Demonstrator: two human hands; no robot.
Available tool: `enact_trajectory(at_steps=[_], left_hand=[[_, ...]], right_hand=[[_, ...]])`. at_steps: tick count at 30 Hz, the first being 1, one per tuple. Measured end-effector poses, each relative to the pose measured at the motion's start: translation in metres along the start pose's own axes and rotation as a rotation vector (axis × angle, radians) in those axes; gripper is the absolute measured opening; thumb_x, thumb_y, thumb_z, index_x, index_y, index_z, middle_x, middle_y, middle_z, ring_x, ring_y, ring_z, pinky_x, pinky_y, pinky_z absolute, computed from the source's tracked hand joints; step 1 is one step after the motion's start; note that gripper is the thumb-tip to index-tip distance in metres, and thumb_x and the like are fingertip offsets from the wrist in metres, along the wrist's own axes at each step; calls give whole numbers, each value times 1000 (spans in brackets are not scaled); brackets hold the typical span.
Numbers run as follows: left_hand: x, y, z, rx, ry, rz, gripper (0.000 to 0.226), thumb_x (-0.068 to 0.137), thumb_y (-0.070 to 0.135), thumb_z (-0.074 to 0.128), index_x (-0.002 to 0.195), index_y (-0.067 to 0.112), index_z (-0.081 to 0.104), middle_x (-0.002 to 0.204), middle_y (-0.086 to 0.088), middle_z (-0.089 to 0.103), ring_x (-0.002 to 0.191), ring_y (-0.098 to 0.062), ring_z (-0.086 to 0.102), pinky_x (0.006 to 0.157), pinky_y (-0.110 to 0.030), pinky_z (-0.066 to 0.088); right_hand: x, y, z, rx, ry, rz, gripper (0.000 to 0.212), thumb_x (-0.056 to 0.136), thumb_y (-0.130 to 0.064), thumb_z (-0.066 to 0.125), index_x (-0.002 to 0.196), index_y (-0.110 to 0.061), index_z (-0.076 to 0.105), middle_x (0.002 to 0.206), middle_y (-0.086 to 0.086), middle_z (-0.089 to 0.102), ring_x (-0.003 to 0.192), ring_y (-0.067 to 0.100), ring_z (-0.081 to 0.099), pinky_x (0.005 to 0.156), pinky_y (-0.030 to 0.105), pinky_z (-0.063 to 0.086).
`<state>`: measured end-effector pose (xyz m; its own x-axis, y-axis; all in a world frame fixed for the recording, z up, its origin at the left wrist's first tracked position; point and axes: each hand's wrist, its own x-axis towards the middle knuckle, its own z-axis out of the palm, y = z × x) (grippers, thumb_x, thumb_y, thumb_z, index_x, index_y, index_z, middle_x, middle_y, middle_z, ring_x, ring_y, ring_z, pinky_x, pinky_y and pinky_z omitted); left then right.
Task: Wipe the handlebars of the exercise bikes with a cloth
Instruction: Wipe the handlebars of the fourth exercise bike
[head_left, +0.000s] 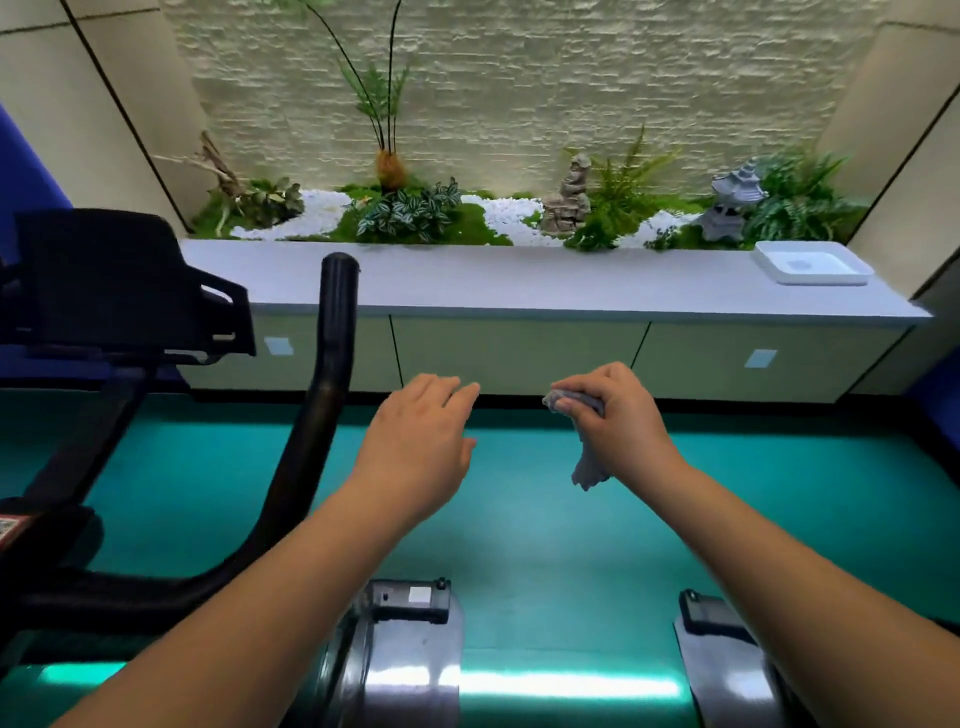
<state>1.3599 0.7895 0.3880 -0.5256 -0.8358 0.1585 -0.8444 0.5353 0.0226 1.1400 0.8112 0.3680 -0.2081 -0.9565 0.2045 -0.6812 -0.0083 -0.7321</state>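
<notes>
A black curved handlebar (332, 332) of an exercise bike rises at the left, with the bike's black console (119, 280) beside it. My right hand (618, 415) grips a crumpled grey cloth (584, 441), whose end hangs down below the fist. My left hand (421, 441) hovers open in the air with fingers relaxed, just right of the handlebar and not touching it. Both hands are held over the teal floor, apart from each other.
Two silver flywheel housings (400, 660) (727, 670) of bikes sit at the bottom. A long grey counter (519, 286) with cabinet doors runs across ahead, carrying a white tray (813, 262) at its right end. Behind it lies a planter with ferns, white pebbles and stone figures.
</notes>
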Motion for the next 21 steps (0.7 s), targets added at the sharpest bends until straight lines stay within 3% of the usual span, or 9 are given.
enact_trajectory(at_steps=[8,12,17,21], left_hand=[[47,39,62,45,-167,-140,65,96,44,44,151,22,16,153,2,30,138,-20,27,113,-36,24],[76,34,84,50,-205,-177,64,97,44,42,151,23,14,156,0,25,140,-22,25,115,-40,21],[118,18,113,52,-255,-217,64,98,44,38,152,23,11,158,-1,18,143,-24,20,117,-42,15],[154,4,135,33,-257,-237,63,98,44,39,151,22,14,157,-1,21,142,-23,23,116,-43,18]], right_hand=[[39,62,-34,-52,-72,-27,16,90,-19,63,104,-18,71,97,3,48,77,2,50,68,2,37],[69,83,-32,-59,-101,-40,17,91,-20,62,105,-16,70,100,7,49,72,-5,48,62,-5,34],[119,107,-10,-103,-150,-37,19,90,-22,63,106,-16,71,100,5,50,78,7,52,65,-1,33],[159,115,5,-108,-228,-51,16,91,-23,62,104,-17,70,99,5,48,65,6,54,59,-3,36]])
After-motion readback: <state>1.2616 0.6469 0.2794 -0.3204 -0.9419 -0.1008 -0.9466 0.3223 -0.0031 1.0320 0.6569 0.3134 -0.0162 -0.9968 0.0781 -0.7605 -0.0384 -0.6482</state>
